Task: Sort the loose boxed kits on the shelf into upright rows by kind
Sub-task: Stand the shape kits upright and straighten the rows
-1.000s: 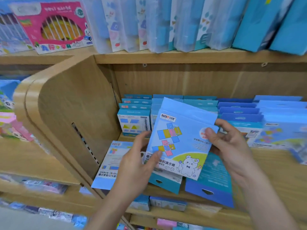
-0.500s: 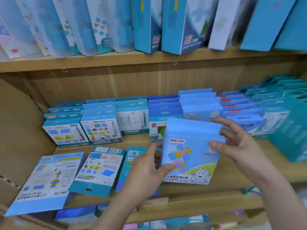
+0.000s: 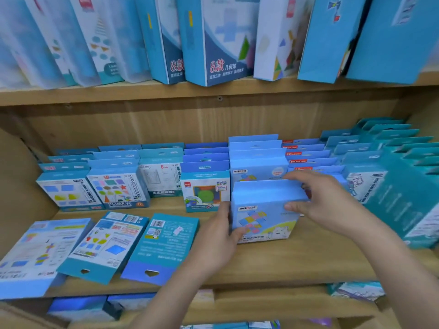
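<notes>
In the head view, a light-blue kit printed with coloured squares and a bear (image 3: 266, 210) stands upright at the front of the row of the same kit (image 3: 257, 162), seemingly so that like sits with like. The left hand (image 3: 218, 236) grips its lower left edge, and the right hand (image 3: 325, 203) pinches its top right corner, thumb on the face and fingers over the top, probably to keep it square. To the left, three loose kits (image 3: 104, 243) lie flat, backs up, on the shelf board (image 3: 285, 262), not yet sorted.

Three flat kits (image 3: 104, 245) before upright rows (image 3: 206, 172) on shelf (image 3: 297, 262).
</notes>
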Motion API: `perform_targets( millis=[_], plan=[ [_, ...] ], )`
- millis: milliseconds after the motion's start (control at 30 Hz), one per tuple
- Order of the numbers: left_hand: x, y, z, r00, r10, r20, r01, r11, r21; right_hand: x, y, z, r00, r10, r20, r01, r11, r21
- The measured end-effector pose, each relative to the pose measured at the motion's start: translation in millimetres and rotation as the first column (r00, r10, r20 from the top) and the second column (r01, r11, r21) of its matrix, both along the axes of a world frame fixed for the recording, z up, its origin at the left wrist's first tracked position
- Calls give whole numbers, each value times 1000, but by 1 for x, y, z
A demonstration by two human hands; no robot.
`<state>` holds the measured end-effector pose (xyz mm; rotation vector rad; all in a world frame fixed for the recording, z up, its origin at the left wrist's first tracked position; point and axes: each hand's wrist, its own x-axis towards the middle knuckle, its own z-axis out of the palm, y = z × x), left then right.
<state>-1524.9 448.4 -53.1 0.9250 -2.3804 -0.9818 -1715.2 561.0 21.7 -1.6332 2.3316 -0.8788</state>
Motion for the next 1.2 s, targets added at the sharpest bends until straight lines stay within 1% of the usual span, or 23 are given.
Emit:
perform_targets(
  millis=[67,100,200,300,367,433,500,567,700,767,867,1000,1200],
  plan=[
    [-13,-7,-1,999,7,36,-5,998,-63,-7,-7,-5,996,-6,-88,6,1000,-10],
    [-17,-11,-3,999,22,27,-20,996,-86,-9,-11,-8,992,-16,-127,13,1000,-18],
    [-27,-21,-7,995,81,-57,-87,989,-115,-15,-21,-19,973,-51,-224,43,998,-38],
    [-33,-28,-5,983,136,-123,-157,971,-180,-20,-31,-27,913,-89,-398,55,994,-98],
    [-36,-31,-2,978,163,-132,-195,939,-284,-23,-36,-31,866,-119,-486,62,989,-132],
    [-38,-36,3,980,162,-119,-197,887,-418,-26,-41,-32,838,-139,-527,76,987,-139],
    [-40,-42,8,981,170,-95,-194,846,-496,-28,-46,-30,834,-151,-531,102,988,-119],
    [-42,-48,13,983,172,-71,-184,836,-518,-29,-51,-27,842,-151,-517,117,988,-97],
    [-47,-53,19,983,180,-33,-177,888,-424,-35,-57,-23,851,-87,-517,99,995,-4],
    [-50,-54,18,982,190,-21,-182,896,-404,-39,-59,-23,857,-65,-510,85,996,15],
    [-52,-56,19,981,194,7,-172,885,-432,-46,-60,-22,849,-70,-524,90,996,14],
    [-53,-57,23,981,188,51,-137,853,-504,-50,-61,-20,866,-72,-495,94,995,19],
    [-56,-57,26,977,194,94,-110,826,-553,-50,-59,-19,893,-95,-439,109,994,7]
  ],
)
